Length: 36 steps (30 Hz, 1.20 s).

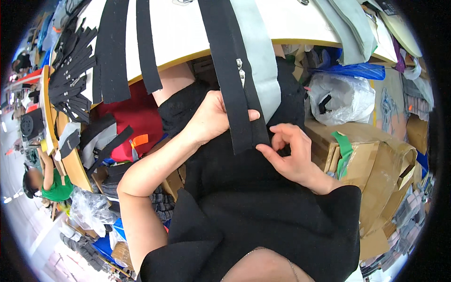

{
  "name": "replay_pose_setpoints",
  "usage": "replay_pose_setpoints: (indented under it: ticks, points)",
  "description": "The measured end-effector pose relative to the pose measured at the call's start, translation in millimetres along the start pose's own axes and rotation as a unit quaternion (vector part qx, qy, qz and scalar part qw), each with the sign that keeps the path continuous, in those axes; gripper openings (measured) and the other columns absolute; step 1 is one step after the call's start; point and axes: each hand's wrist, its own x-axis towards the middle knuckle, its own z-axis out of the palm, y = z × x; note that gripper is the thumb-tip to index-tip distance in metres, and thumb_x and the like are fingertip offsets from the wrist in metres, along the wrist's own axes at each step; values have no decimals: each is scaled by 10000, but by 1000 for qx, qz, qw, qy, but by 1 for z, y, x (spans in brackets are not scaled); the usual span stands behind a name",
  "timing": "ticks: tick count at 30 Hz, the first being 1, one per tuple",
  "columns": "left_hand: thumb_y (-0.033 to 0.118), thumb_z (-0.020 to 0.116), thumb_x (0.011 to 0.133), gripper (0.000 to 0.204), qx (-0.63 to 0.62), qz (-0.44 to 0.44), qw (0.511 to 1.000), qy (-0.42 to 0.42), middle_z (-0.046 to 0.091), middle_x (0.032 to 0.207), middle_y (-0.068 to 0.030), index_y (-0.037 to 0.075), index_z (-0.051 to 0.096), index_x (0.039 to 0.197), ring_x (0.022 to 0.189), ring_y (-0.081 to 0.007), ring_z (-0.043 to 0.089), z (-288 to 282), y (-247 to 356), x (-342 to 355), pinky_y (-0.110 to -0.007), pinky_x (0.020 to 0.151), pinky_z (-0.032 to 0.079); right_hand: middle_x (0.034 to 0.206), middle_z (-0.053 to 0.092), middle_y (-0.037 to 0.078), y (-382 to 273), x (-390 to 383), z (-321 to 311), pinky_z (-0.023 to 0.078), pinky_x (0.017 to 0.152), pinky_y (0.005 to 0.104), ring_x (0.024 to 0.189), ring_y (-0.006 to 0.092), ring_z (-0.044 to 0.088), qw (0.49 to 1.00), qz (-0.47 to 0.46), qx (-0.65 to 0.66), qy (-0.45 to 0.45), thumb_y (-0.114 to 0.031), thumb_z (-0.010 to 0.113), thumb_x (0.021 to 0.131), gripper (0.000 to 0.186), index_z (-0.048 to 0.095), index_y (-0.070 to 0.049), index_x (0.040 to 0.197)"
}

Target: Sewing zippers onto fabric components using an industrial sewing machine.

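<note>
We are looking at a long, flat black fabric strip with a zipper [229,77], which is hanging over the yellow-edged white worktop [181,28], its lower end lying in front of our black clothing [221,169]. Our bare left grip [209,118] is grasping the strip near that lower end, its thumb pressing on the layer to the right while the other flap is crossing over it; we are not seeing the fingers behind the cloth, so their exact hold is uncertain. Our bare right grip [295,152] is holding nothing firmly, its thumb and fingers parting around the bottom right corner, perhaps just brushing it.

We are judging the strip to be light and bendable, with a woven, hardly slippery face and little chance of breaking. The two small silver metal zipper pulls [241,75] are probably adding a hard, slightly heavier spot, so we are favouring the plain cloth below them and the lower corners for pinching. A pale grey fabric strip [263,61] is hanging right beside it, looking somewhat stiffer.
</note>
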Motion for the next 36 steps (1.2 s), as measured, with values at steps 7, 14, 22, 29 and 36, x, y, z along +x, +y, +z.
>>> replay_pose_setpoints:
  ticks: [7, 14, 22, 29, 36]
  points:
    - [58, 875, 841, 172, -2, -3, 1000, 6, 770, 887, -31, 5, 773, 969, 788, -69, 685, 2, 0, -4, -252, 690, 566, 1309, 640, 88, 16, 12, 3, 488, 832, 385, 1135, 302, 614, 883, -384, -232, 134, -204, 918, 710, 534, 717, -173, 1204]
    - [33, 874, 834, 167, -49, -11, 999, 6, 765, 882, -30, 9, 774, 966, 780, -79, 689, 4, 0, -6, -247, 694, 572, 1220, 730, 25, 27, 20, 8, 467, 817, 357, 1068, 232, 655, 831, -445, -286, 172, -173, 803, 799, 337, 750, -163, 1131]
    - [71, 848, 867, 371, -104, -48, 991, -68, 757, 999, -131, -46, 678, 1175, 866, -178, 745, -18, 3, -4, -324, 751, 638, 1137, 771, 19, 20, 26, -1, 445, 864, 314, 993, 178, 687, 819, -472, -274, 175, -176, 701, 847, 226, 787, -108, 1044]
    - [646, 563, 987, 815, -166, 95, 981, -31, 667, 1271, -200, 16, 420, 1484, 1116, -262, 708, -30, -11, 2, -396, 824, 651, 1105, 775, 44, 11, 28, -4, 443, 832, 298, 970, 166, 698, 819, -484, -266, 154, -165, 704, 822, 228, 788, -81, 1017]
    - [379, 653, 1049, 572, -101, 161, 967, 169, 676, 1230, -132, -2, 482, 1439, 1089, -176, 693, -9, 4, 14, -311, 834, 619, 1093, 771, 39, 7, 32, -4, 444, 792, 283, 948, 163, 693, 805, -507, -270, 149, -155, 716, 828, 193, 786, -82, 992]
